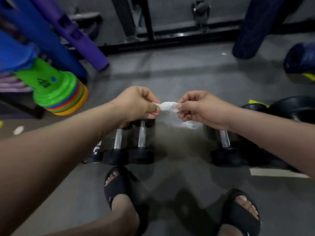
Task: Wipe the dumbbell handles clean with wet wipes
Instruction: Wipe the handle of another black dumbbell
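Pinching wipe (crumpled): L hand, R hand

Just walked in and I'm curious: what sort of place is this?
Most likely a gym: black-ended dumbbells with chrome handles lie on the grey floor, a stack of coloured plastic cones stands at the left, and a black metal machine frame runs behind.

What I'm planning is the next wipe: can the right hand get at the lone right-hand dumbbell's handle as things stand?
Probably yes. The right hand is in the air close to that handle with nothing between them, though it and the left hand both pinch the wet wipe.
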The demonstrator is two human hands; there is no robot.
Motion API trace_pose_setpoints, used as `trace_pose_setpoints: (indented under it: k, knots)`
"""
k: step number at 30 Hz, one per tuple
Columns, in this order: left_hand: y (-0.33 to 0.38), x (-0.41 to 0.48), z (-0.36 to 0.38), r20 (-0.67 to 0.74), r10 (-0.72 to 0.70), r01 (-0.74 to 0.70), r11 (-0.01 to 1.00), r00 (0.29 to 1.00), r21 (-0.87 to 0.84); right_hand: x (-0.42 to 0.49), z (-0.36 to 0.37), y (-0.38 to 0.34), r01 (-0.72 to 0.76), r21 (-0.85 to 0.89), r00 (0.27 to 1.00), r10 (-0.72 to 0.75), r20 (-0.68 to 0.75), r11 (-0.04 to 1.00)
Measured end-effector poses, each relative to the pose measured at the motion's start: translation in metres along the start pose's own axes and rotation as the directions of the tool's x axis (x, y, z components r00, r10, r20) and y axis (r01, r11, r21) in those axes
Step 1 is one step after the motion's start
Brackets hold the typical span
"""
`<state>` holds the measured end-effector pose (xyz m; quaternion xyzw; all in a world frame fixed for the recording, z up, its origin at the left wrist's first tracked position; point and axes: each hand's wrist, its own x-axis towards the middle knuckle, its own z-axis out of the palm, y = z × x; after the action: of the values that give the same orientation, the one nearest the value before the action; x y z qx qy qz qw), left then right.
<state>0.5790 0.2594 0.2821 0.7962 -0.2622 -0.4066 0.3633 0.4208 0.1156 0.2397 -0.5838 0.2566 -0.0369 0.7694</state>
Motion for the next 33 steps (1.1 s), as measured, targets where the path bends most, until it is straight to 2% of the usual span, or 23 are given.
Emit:
trace_pose_setpoints:
  k: [4,7,10,12,14,17,19,21,23,25,27,30,33]
  knots:
    - [-0.001,-0.036,-0.040,0.002,0.015,-0.015,0.999,1.000,0.030,-0.004,0.043,-0.037,-0.057,-0.001,0.997,0.057,0.055,0.998]
    - [-0.012,-0.056,-0.063,-0.085,0.032,-0.025,0.996,0.996,0.087,-0.007,0.073,-0.048,-0.058,-0.059,0.997,0.060,0.044,0.997]
    - [-0.033,-0.067,-0.077,-0.160,0.019,0.001,0.992,0.987,0.128,-0.007,0.090,-0.044,-0.108,-0.181,0.994,0.101,-0.045,0.978]
    - [-0.052,-0.065,-0.082,-0.173,0.014,0.013,0.988,0.985,0.156,-0.001,0.094,-0.038,-0.130,-0.166,0.985,0.108,-0.133,0.978]
    - [-0.073,-0.060,-0.082,-0.135,0.017,0.009,0.982,0.991,0.187,0.010,0.097,-0.029,-0.128,-0.135,0.977,0.101,-0.188,0.983]
    - [-0.100,-0.048,-0.079,-0.011,0.021,-0.017,0.959,1.000,0.284,0.026,0.104,-0.009,-0.114,-0.261,0.983,0.072,-0.168,0.959]
    - [-0.110,-0.035,-0.076,0.066,0.055,-0.066,0.981,0.996,0.184,0.035,0.113,0.006,-0.102,-0.319,0.988,0.060,-0.139,0.942]
    - [-0.120,-0.019,-0.071,0.082,0.081,-0.087,0.994,0.993,0.067,0.044,0.121,0.022,-0.100,-0.293,0.992,0.071,-0.108,0.951]
    - [-0.131,-0.004,-0.067,0.075,0.093,-0.100,0.990,0.993,0.102,0.053,0.126,0.037,-0.100,-0.223,0.992,0.079,-0.101,0.970]
    - [-0.147,0.009,-0.062,0.050,0.078,-0.082,0.992,0.996,0.097,0.065,0.127,0.052,-0.105,-0.176,0.984,0.077,-0.159,0.979]
    - [-0.167,0.022,-0.058,0.024,0.036,-0.035,0.999,0.999,-0.037,0.078,0.125,0.064,-0.129,-0.133,0.960,0.091,-0.265,0.983]
    - [-0.199,0.038,-0.056,-0.027,-0.026,0.018,0.966,0.999,-0.258,0.098,0.118,0.081,-0.157,0.109,0.918,0.186,-0.351,0.981]
    - [-0.219,0.045,-0.054,-0.071,-0.099,0.047,0.849,0.993,-0.526,0.113,0.116,0.097,-0.155,0.299,0.886,0.266,-0.379,0.942]
